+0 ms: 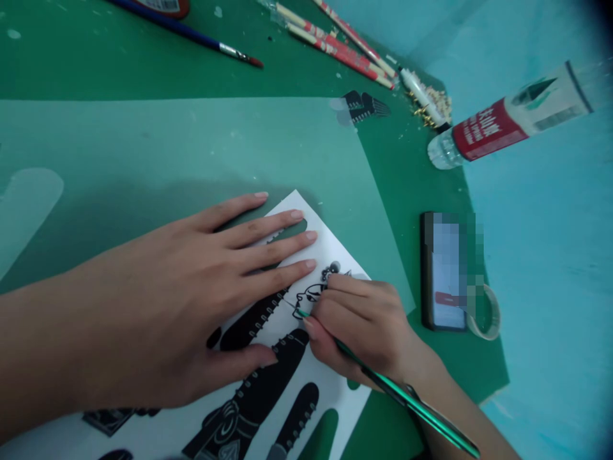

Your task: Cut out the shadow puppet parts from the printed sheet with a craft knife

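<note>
My left hand point(205, 281) lies flat with spread fingers on a white sheet point(335, 239) printed with black shapes. Cut-out openings in the sheet show green beneath. My right hand point(364, 319) is closed round a green craft knife or pen point(416, 406); its kind is not clear. The thin tip touches the outline of a small line-drawn face point(306, 297) near the sheet's corner. Part of that drawing is hidden under my right fingers. Between the hands runs a black printed strip point(272, 374) with small loops along its edge.
A translucent sheet point(158, 137) covers much of the green table point(86, 64). A phone point(447, 255), tape roll point(491, 319) and plastic water bottle point(493, 131) stand or lie at the right. Wrapped chopsticks point(335, 48), a white marker point(421, 96) and a paintbrush point(205, 41) lie along the back.
</note>
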Tool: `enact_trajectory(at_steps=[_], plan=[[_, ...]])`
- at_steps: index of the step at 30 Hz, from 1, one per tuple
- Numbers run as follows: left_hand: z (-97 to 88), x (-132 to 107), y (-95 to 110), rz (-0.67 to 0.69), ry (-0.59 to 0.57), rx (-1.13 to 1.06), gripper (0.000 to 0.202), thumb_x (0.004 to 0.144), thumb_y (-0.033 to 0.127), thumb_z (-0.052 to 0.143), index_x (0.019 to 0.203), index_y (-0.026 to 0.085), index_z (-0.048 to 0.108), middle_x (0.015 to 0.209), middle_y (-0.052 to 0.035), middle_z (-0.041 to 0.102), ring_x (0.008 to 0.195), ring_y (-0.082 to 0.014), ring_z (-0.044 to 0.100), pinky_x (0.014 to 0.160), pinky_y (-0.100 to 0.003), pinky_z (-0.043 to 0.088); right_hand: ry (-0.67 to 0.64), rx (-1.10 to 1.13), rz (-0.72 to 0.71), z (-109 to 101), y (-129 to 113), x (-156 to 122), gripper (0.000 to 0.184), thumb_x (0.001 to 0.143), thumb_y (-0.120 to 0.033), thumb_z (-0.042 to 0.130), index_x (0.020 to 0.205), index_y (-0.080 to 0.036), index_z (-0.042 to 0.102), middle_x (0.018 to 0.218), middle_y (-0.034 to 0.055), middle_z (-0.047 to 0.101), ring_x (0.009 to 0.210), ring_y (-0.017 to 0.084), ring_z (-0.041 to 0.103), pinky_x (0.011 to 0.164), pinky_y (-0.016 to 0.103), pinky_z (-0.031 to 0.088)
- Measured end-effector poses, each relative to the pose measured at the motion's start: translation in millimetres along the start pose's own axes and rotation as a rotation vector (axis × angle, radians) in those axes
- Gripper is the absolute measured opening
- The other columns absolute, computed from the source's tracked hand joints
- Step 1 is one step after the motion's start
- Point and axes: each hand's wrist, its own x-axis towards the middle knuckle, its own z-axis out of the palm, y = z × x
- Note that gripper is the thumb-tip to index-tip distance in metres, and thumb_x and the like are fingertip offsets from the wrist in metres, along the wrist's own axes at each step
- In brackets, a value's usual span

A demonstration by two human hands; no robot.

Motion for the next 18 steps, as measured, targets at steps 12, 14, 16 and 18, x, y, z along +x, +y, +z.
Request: enact_trajectory(at_steps=[12, 14, 16, 18], plan=[[0.8, -1.6, 2.0, -0.012, 0.01, -0.012, 0.074, 0.102, 0.065, 0.049, 0.166, 0.03, 0.04, 0.176, 0.008, 0.036, 0.166, -0.0254, 0.028, 0.14, -0.041, 0.002, -0.032, -0.017, -0.001, -1.9, -0.2, 1.8, 0.039, 0.106, -0.013, 0.054, 0.068, -0.023, 0.05, 0.062, -0.0023, 0.052, 0.062, 0.015, 0.044, 0.056, 0.031, 0.033], [-0.6, -1.0, 2.2, -0.008, -0.009, -0.014, 0.074, 0.102, 0.065, 0.051, 0.166, 0.029, 0.041, 0.177, 0.0053, 0.034, 0.167, -0.0244, 0.023, 0.14, -0.042, 0.0, -0.031, -0.017, -0.005, -2.0, -0.4, 1.6, 0.039, 0.106, -0.014, 0.054, 0.068, -0.023, 0.05, 0.062, -0.0021, 0.052, 0.062, 0.015, 0.045, 0.056, 0.031, 0.033], [-1.9, -0.2, 2.4, -0.002, -0.017, -0.009, 0.075, 0.103, 0.066, 0.05, 0.167, 0.029, 0.04, 0.178, 0.0044, 0.032, 0.168, -0.0239, 0.02, 0.139, -0.042, -0.001, -0.034, -0.014, -0.005, -2.0, -0.2, 1.3, 0.039, 0.106, -0.014, 0.054, 0.068, -0.022, 0.051, 0.062, -0.002, 0.052, 0.062, 0.016, 0.045, 0.056, 0.032, 0.034], [-2.9, 0.5, 2.8, -0.008, -0.029, -0.003, 0.073, 0.103, 0.064, 0.051, 0.167, 0.028, 0.04, 0.178, 0.0046, 0.032, 0.168, -0.0238, 0.02, 0.139, -0.042, 0.0, -0.036, -0.014, -0.006, -2.0, 0.0, 0.9, 0.039, 0.105, -0.013, 0.054, 0.068, -0.022, 0.051, 0.062, -0.0019, 0.053, 0.062, 0.016, 0.045, 0.056, 0.032, 0.034]])
